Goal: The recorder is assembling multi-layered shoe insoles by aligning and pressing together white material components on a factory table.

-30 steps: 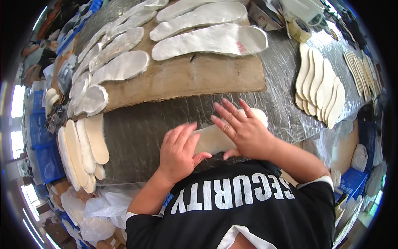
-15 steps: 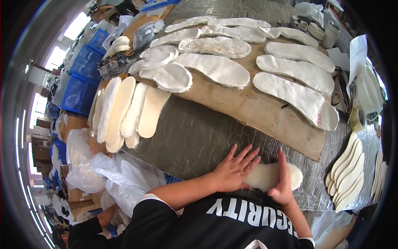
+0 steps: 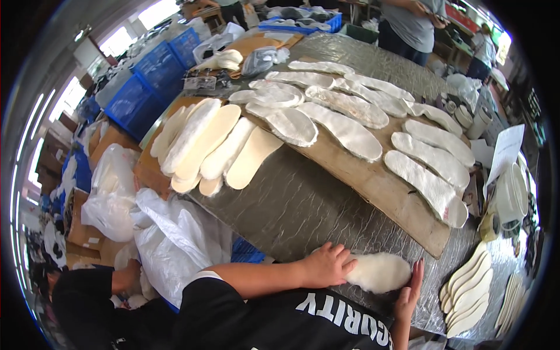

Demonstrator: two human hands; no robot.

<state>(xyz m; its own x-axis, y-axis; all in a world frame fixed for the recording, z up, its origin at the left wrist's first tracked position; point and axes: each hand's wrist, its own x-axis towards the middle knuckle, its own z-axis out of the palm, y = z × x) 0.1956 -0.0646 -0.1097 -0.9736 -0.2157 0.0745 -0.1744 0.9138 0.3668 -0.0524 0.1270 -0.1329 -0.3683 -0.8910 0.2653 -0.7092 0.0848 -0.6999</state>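
Note:
A fluffy cream insole [image 3: 379, 272] lies fleece side up on the dark plastic-covered table, close to my body. My left hand [image 3: 328, 266] has its fingers bent over the insole's left end, with the thumb side hidden. At the other end, my right hand [image 3: 410, 291] stands on edge with straight fingers beside the insole's tip, holding nothing. On a brown cardboard sheet [image 3: 373, 188] beyond, several whitish insoles [image 3: 344, 131] lie spread in rows. More cream insoles [image 3: 254, 157] overlap in a bunch at the left.
Thin cream insoles fan out in a stack [image 3: 468, 291] at the right, beside a tape roll [image 3: 489, 226]. White plastic bags [image 3: 169, 239] and a bent-over person [image 3: 87, 303] are at the left. Blue crates [image 3: 134, 108] stand behind; another person [image 3: 411, 26] stands across the table.
My view has tilted up, showing more of the far room. My left fingers have gone from spread to bent on the insole. My right hand has shifted from above the insole to its right tip.

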